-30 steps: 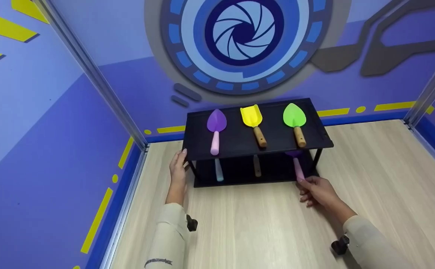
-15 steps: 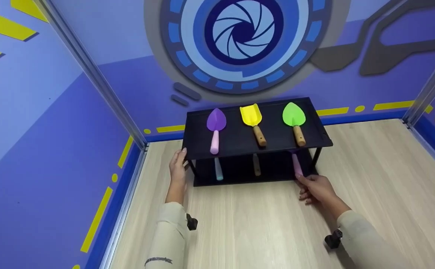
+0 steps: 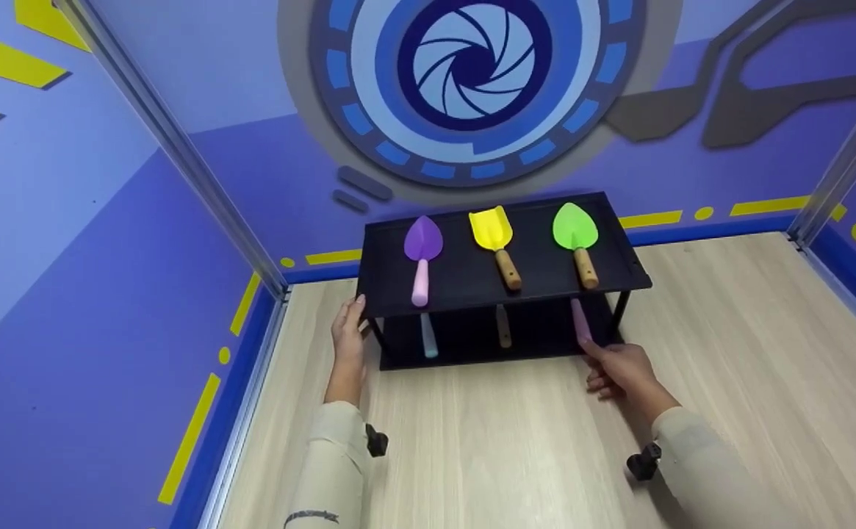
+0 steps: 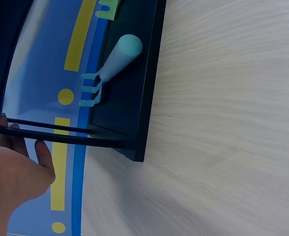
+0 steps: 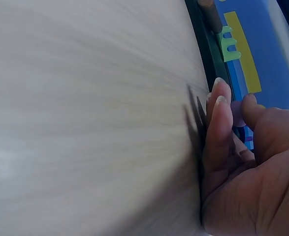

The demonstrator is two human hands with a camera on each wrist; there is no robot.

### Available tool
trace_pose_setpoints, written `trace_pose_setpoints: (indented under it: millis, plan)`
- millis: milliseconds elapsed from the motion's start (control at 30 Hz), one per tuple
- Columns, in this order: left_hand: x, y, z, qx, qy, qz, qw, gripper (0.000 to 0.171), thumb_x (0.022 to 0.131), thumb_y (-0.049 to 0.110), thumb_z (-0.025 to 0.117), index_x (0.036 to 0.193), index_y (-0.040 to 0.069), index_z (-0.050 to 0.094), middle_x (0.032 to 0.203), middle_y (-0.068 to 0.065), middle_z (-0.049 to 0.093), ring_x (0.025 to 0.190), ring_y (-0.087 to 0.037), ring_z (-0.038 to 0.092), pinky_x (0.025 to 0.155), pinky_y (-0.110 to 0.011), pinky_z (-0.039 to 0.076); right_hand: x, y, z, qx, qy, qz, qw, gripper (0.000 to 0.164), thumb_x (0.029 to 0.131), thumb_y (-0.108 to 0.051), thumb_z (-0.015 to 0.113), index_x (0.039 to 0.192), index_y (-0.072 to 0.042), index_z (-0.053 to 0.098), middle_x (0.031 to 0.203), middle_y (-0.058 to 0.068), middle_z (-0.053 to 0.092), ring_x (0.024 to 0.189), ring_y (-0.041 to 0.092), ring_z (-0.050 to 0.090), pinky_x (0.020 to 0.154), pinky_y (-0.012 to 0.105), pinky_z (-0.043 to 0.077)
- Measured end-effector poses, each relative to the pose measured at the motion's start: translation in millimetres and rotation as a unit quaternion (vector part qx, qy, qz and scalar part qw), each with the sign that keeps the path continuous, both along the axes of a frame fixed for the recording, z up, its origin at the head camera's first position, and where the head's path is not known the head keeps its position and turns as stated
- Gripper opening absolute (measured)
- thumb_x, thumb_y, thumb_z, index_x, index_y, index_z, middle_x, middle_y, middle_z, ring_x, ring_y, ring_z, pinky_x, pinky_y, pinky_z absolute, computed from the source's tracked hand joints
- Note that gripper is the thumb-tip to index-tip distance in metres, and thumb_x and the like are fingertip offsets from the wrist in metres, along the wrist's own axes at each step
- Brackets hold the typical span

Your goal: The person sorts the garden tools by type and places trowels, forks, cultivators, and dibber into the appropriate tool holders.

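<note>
A black two-tier rack [image 3: 457,286] stands against the back wall. My left hand [image 3: 348,327] holds its top tier at the front left corner; in the left wrist view the fingers reach behind the thin posts. At the lower tier's right end, my right hand [image 3: 622,367] pinches the handle end of a pink-handled hand rake [image 3: 580,319]. Its head is hidden under the top tier in the head view; bits of purple show in the right wrist view. Also on the lower tier lie a light blue hand rake [image 4: 117,59] and a green hand rake [image 5: 229,45] with a wooden handle.
Across the top tier lie a purple trowel [image 3: 423,239] with a pink handle, a yellow shovel [image 3: 492,229] and a green trowel [image 3: 574,226], both wooden-handled. Printed blue panels [image 3: 251,176] enclose the wood-grain table [image 3: 486,433] at the back and sides.
My right hand has moved slightly forward and left, sliding the pink-handled hand rake deeper onto the lower tier. The left hand stays at the rack's corner.
</note>
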State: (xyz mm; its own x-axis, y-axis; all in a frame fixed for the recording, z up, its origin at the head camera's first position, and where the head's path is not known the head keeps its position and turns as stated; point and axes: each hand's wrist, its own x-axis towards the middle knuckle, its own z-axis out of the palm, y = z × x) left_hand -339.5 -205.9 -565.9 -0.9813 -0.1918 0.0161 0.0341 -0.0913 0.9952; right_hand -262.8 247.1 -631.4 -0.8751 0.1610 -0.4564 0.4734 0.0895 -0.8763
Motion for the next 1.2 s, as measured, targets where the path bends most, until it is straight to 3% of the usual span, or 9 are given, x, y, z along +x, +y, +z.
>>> trace_pose_setpoints:
  millis: [567,1200]
  plan:
    - [0.8,-0.9,0.8,0.008,-0.001,-0.001,1.0000,0.028,0.110,0.036,0.054,0.121,0.015,0.070,0.118,0.006,0.070,0.123,-0.017,0.061,0.121,-0.057,0.041,-7.2,0.2,1.9,0.007,-0.025,-0.026,0.999,0.061,0.098,-0.058,0.072,0.091,0.003,0.073,0.059,0.002,0.073,0.051,0.013,0.072,0.048,0.031,0.060]
    - [-0.7,0.9,0.8,0.002,0.013,0.001,0.9999,0.029,0.110,0.036,0.053,0.118,0.015,0.070,0.115,0.004,0.070,0.118,-0.018,0.062,0.117,-0.057,0.042,-7.2,0.1,2.0,0.004,-0.023,-0.028,0.999,0.065,0.098,-0.060,0.071,0.090,0.005,0.073,0.060,0.003,0.073,0.051,0.013,0.072,0.048,0.032,0.060]
